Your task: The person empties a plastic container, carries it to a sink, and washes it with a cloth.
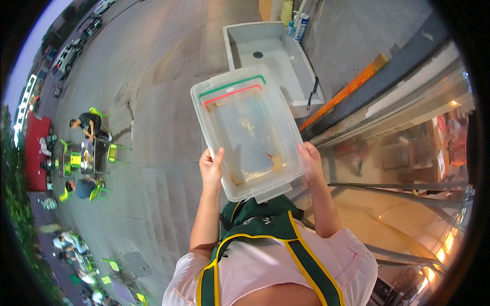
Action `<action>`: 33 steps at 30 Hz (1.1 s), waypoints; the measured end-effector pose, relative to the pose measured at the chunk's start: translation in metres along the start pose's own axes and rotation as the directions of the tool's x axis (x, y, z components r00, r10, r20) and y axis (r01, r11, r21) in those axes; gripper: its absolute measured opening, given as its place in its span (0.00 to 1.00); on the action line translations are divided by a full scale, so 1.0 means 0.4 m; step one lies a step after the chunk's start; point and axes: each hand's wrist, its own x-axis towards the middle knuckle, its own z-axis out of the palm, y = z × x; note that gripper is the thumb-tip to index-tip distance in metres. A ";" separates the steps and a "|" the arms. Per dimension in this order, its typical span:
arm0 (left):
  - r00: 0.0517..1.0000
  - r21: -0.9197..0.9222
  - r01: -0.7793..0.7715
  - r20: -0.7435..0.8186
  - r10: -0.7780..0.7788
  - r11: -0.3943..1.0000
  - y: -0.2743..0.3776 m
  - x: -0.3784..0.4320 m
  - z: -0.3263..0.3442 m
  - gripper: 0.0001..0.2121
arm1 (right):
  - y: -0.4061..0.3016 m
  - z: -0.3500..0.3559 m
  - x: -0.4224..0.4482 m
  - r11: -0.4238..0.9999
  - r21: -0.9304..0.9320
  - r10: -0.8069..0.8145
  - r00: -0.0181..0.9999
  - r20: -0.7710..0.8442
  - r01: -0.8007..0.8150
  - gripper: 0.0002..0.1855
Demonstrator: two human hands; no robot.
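Observation:
A clear plastic storage bin (249, 137) is held in front of my apron, one hand on each long side. My left hand (211, 166) grips the left rim with the thumb on top. My right hand (311, 158) grips the opposite rim. Yellowish residue (278, 162) clings to the inside near the corners and on the bottom. A green line and a red line run around the far end of the bin. Beyond it stands a pale rectangular sink (252, 38) with a dark drain (258, 55); the bin hides its near left part.
A black-handled knife (313, 93) rests on the sink's right rim. Bottles and a can (301, 27) stand at its far right corner. An orange bar (344, 91) runs along the wall at right. People sit at a table (89, 157) with green chairs (114, 153) at left.

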 end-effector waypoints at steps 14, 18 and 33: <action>0.830 0.004 0.376 0.443 -0.339 0.927 0.005 0.839 0.205 0.05 | -0.113 0.237 0.464 0.790 -0.554 -0.527 0.751 -0.397 0.262 0.10; 0.772 0.012 0.402 0.533 -0.345 0.916 -0.067 0.990 0.338 0.06 | -0.112 0.278 0.515 0.849 -0.488 -0.508 0.571 -0.645 0.205 0.14; 0.726 0.612 0.238 0.404 -0.556 0.754 -0.386 1.236 0.506 0.12 | -0.626 0.275 1.099 0.438 -0.857 -0.898 0.175 -0.403 0.272 0.27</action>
